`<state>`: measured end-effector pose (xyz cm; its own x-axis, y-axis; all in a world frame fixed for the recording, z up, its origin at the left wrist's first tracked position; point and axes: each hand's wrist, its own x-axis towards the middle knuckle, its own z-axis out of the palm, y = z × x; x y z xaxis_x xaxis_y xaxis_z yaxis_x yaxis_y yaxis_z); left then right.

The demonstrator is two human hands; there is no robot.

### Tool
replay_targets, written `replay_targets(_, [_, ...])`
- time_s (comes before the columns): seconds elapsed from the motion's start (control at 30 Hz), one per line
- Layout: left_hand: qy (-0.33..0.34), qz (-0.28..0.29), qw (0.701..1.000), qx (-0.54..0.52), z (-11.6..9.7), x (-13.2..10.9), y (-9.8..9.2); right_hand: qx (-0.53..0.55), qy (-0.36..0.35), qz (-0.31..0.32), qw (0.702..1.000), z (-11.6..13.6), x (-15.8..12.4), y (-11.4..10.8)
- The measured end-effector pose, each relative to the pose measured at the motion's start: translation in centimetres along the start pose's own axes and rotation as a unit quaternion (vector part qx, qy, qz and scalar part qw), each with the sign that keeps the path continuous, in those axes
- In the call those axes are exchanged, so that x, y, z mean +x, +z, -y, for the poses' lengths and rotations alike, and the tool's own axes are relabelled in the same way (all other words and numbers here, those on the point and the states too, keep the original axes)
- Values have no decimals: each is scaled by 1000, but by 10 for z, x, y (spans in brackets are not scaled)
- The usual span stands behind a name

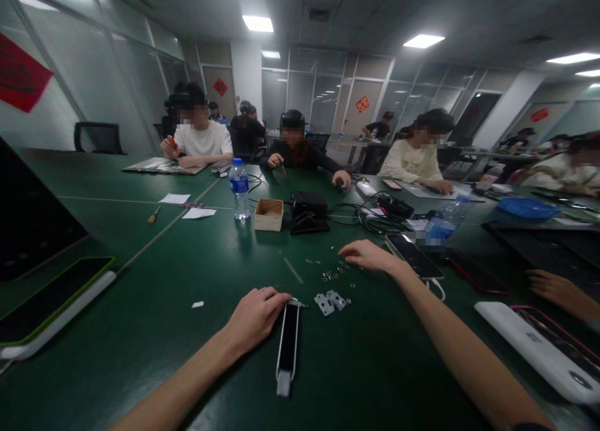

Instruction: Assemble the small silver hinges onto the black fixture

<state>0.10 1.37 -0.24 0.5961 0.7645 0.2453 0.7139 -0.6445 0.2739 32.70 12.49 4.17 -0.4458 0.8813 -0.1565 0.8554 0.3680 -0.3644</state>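
Flat black strip (288, 342), white-edged, is clasped at its far end by left hand (255, 315). Tiny shiny washers (335, 272) beyond the strip are touched by right hand (370, 255), grip loose, nothing held. Matte green surface (140, 331).

Office meeting room: glass partitions (323, 94), long table (140, 231).

Long green table (154, 331); glass partition walls (323, 94); bright ceiling panels (257, 24); black chair (98, 137)
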Motion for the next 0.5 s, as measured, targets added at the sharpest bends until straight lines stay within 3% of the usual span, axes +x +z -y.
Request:
replay_targets(0.3, [-36,-17,999,8,5,-1,5,6,-64,20,998,20,12,28])
replay_targets(0.5, [-38,-11,999,-4,3,0,3,2,-67,11,998,21,14,30])
